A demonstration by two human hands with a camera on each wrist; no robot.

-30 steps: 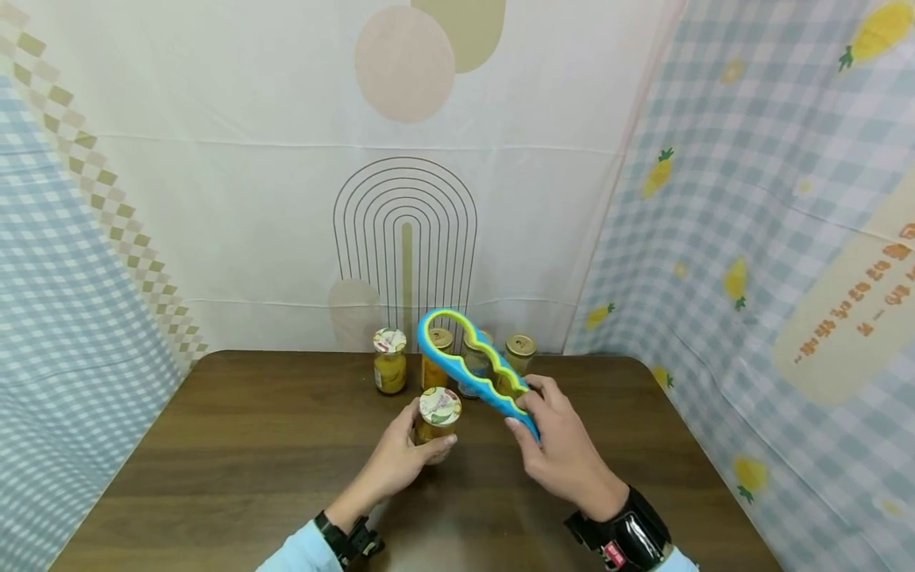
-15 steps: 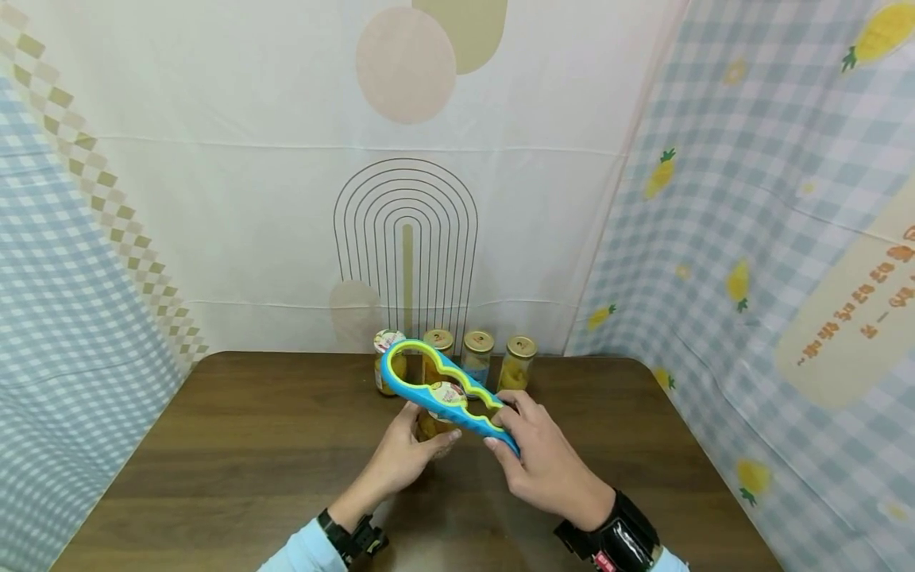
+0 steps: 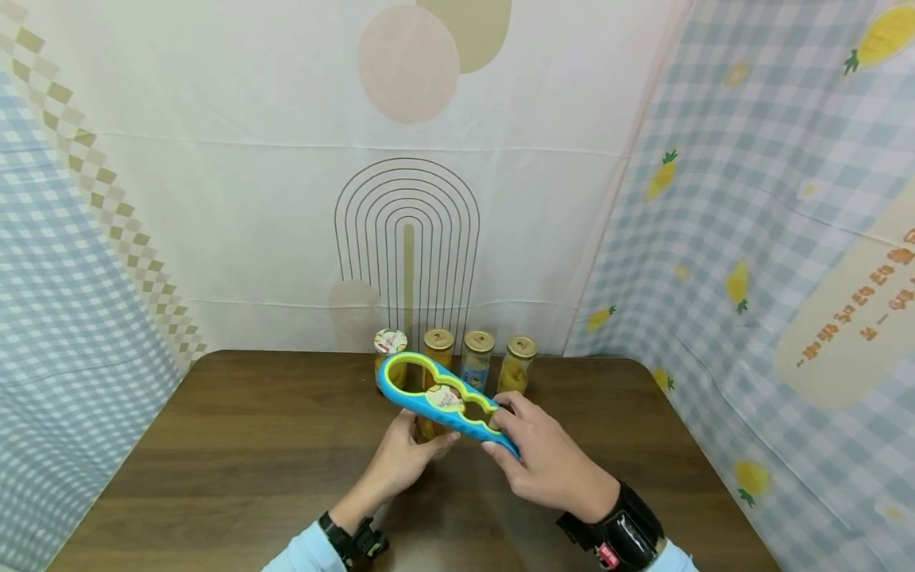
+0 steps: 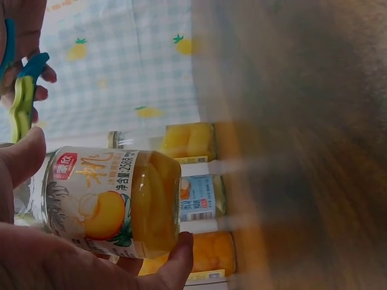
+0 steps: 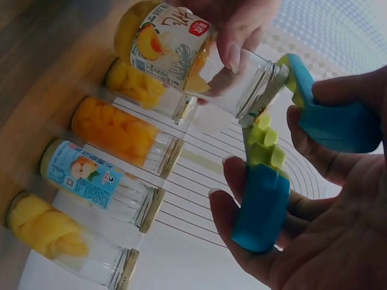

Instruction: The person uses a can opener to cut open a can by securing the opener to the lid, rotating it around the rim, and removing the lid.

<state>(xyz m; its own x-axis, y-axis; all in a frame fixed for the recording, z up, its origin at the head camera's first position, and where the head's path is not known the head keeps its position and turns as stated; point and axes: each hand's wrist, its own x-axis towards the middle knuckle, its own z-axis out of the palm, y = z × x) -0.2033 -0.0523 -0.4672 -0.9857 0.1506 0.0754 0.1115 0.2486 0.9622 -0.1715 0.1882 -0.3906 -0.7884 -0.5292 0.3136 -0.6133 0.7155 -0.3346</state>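
As the head view is showing, the blue-and-green opener is slanting over the lid of a peach jar, its long axis running from a rounded end at far left to the handle ends at near right. The jar is standing upright between the hands, in front of four other jars on the table. The left hand is wrapping thumb and fingers round the jar; the right hand is pinching the opener's handle end. Both forearms are angling inward from the near edge.

In the left wrist view, the jar is appearing sideways, base pointing right, with the left thumb resting near the lid end and a fingertip showing beside the base.

In the right wrist view, the lid is lying between the opener's toothed arms; whether the teeth are touching it, I cannot tell. The right thumb is pressing one arm, the fingers curling round the other.
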